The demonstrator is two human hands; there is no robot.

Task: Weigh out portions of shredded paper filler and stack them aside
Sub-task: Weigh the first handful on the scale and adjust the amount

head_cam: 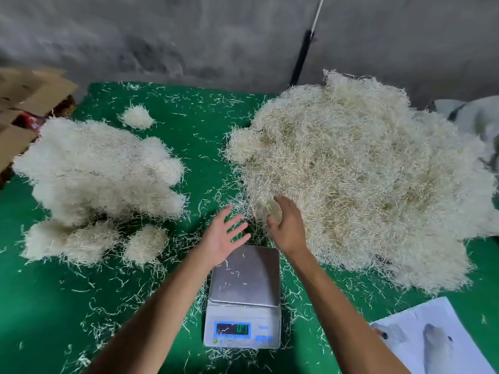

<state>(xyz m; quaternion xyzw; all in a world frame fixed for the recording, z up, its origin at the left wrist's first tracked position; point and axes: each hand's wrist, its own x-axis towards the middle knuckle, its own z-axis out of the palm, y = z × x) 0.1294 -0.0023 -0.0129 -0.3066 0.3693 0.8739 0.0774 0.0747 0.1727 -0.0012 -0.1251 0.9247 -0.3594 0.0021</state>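
Entry, one moment at the weighing station. Item: scale (243, 300), steel pan bare but for a few loose strands, lit display unreadable to me from here, standing on the green table (175, 125) right in front of me. Item: bulk heap of shredded paper filler (364, 171), to the right of the scale and reaching close to its far right corner. Item: weighed portions (91, 179), rounded clumps stacked to the left, well apart from the heap, with one small tuft (136, 117) lying alone behind them. Item: left hand (225, 234), held above the far left corner of the pan, palm up and turned toward the heap, grip spread, fingers straight and holding nothing. Item: right hand (285, 225), at the near edge of the heap, back toward me, fingers curved in toward the strands; I cannot tell whether its grip has closed on any filler. Step in hand, as I judge it: drawing the next portion. To do it well I would gather one loose handful from the heap's near edge with both hands cupped, lift it free of trailing strands, set it centred on the pan with nothing draped onto the table, then trim by small pinches. Item: printed paper sheets (432, 338), near right corner.
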